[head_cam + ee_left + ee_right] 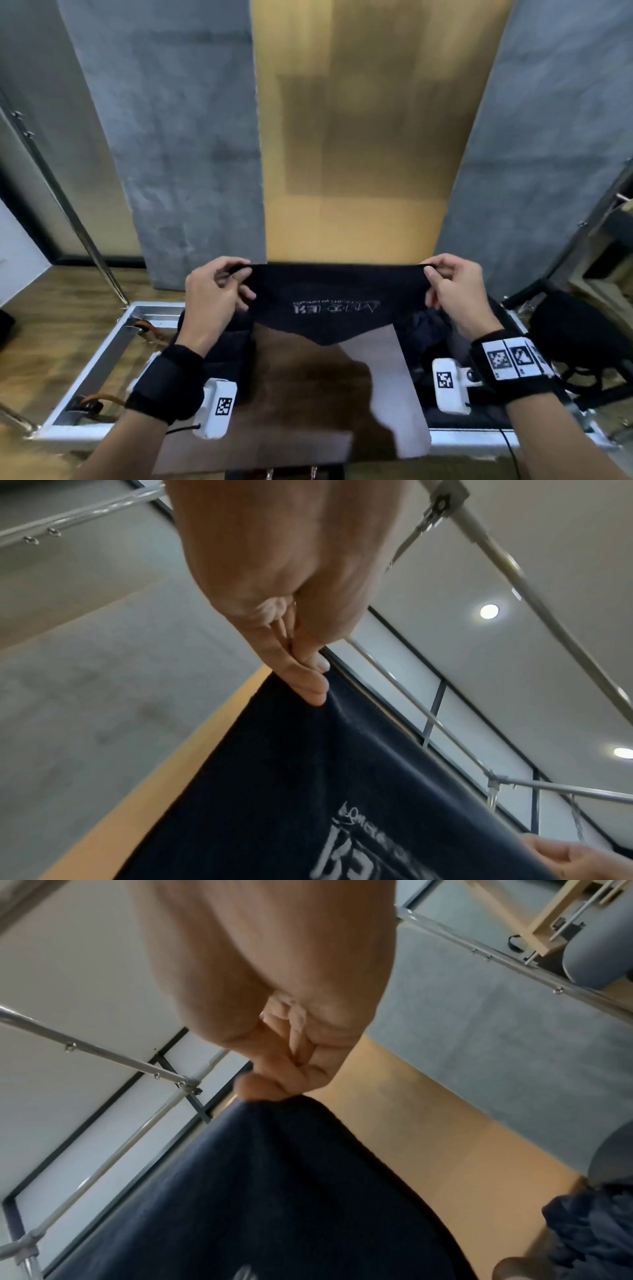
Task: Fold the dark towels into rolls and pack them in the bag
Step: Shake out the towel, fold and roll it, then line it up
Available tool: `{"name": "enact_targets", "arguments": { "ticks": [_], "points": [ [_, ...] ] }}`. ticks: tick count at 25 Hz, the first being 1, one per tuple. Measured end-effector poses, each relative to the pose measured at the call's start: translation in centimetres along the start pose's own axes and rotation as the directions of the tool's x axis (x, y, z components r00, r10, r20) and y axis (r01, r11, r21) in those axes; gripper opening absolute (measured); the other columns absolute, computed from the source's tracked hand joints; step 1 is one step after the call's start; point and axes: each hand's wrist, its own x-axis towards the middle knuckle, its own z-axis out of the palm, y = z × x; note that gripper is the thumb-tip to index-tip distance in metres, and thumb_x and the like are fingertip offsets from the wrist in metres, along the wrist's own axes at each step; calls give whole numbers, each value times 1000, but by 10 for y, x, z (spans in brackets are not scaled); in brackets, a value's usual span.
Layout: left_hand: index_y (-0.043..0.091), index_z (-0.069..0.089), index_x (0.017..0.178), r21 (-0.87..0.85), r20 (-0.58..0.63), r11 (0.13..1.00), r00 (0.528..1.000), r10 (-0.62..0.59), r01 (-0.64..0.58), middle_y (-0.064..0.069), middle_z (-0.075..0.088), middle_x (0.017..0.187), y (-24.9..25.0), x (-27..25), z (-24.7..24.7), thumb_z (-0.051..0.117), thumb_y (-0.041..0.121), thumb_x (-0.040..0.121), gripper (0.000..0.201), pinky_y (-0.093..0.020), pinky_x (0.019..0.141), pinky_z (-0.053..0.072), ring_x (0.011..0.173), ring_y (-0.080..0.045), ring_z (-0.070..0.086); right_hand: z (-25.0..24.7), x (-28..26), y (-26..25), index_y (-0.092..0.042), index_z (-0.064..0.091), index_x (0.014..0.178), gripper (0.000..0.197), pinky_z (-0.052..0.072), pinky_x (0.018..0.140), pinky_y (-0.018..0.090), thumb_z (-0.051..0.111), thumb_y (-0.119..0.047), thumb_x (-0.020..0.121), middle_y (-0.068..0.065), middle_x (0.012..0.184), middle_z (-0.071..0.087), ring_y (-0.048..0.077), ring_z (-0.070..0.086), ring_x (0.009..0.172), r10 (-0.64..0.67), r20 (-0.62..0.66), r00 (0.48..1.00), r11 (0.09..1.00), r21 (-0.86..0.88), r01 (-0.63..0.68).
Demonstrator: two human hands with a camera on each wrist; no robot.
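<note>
A dark navy towel (pixel 334 301) with pale lettering hangs stretched in the air between my hands, above the table. My left hand (pixel 236 274) pinches its upper left corner; in the left wrist view the fingers (pixel 308 680) clamp the towel's (pixel 308 791) edge. My right hand (pixel 433 272) pinches the upper right corner, and the right wrist view has thumb and fingers (pixel 274 1085) closed on the bunched cloth (pixel 260 1177). More dark towels lie crumpled at the left (pixel 233 342) and right (pixel 424 329) of the table. A black bag (pixel 579 335) sits at the far right.
The table has a brown and grey top (pixel 308 394) inside a metal frame (pixel 102 349). Metal poles (pixel 65 205) rise at the left and right. Grey curtains (pixel 171 137) and a yellow panel (pixel 359 137) stand behind. Wooden floor lies to the left.
</note>
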Motion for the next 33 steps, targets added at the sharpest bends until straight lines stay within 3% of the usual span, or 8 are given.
{"name": "enact_targets", "arguments": {
  "ticks": [3, 7, 11, 13, 18, 26, 29, 33],
  "points": [
    [26, 77, 95, -62, 41, 998, 999, 12, -10, -15, 70, 63, 15, -8, -12, 67, 3, 102, 26, -35, 52, 62, 55, -25, 70, -12, -8, -13, -14, 72, 81, 26, 31, 38, 21, 60, -3, 100, 11, 57, 60, 17, 38, 32, 29, -11, 1000, 999, 22, -29],
    [26, 76, 85, -69, -2, 998, 1000, -10, 10, -15, 74, 75, 22, -21, -17, 71, 11, 100, 22, -31, 42, 55, 50, -34, 72, -10, -26, -28, -6, 67, 93, 17, 60, 53, 32, 56, 1, 103, 20, 75, 70, 29, 74, 58, 2, -47, 999, 991, 133, 4],
    [5, 77, 105, -282, -1, 959, 1000, -9, 9, -12, 80, 110, 19, -29, -14, 69, -1, 99, 12, -32, 78, 66, 99, -29, 79, -2, -40, -34, -10, 69, 91, 25, 62, 86, 27, 54, 5, 104, 11, 100, 78, 23, 78, 97, -28, -37, 999, 968, 248, 36],
    [1, 78, 108, -305, 4, 952, 1000, -7, 8, -13, 80, 107, 17, -34, -19, 69, -5, 97, 15, -35, 83, 65, 103, -30, 78, -6, -44, -38, -10, 71, 93, 21, 64, 77, 29, 57, 2, 103, 12, 94, 78, 26, 80, 87, 15, -33, 999, 971, 240, -6],
    [6, 81, 91, -269, -34, 962, 997, -64, 53, -23, 77, 78, 22, -49, -34, 86, 8, 82, 11, -29, 59, 64, 74, -37, 79, -24, -57, -41, -7, 71, 89, 15, 43, 39, 25, 63, -5, 101, 11, 54, 63, 22, 54, 35, 14, -43, 999, 1000, -10, -14],
    [14, 81, 91, -218, -5, 973, 997, -79, 76, -16, 75, 71, 22, -62, -45, 87, 23, 83, 14, -32, 46, 58, 52, -36, 72, -39, -66, -38, -22, 78, 83, 16, 38, 42, 16, 69, -15, 93, 4, 61, 70, 4, 51, 43, 29, -72, 997, 1000, 6, -29],
    [9, 74, 97, -213, 14, 966, 989, -145, 145, -18, 78, 84, 12, -59, -35, 83, 20, 89, 16, -35, 46, 60, 61, -42, 76, -32, -62, -31, -12, 75, 85, 15, 44, 41, 25, 67, -9, 97, 11, 58, 67, 19, 58, 41, 73, -68, 995, 997, 30, -71],
    [3, 71, 96, -299, 27, 946, 992, -120, 122, -20, 79, 92, 8, -47, -18, 75, 7, 96, 6, -36, 67, 66, 88, -40, 80, -19, -50, -32, 1, 69, 92, 12, 65, 76, 38, 61, 2, 101, 20, 84, 73, 35, 79, 76, 115, -29, 993, 984, 137, -110]
  ]
}}
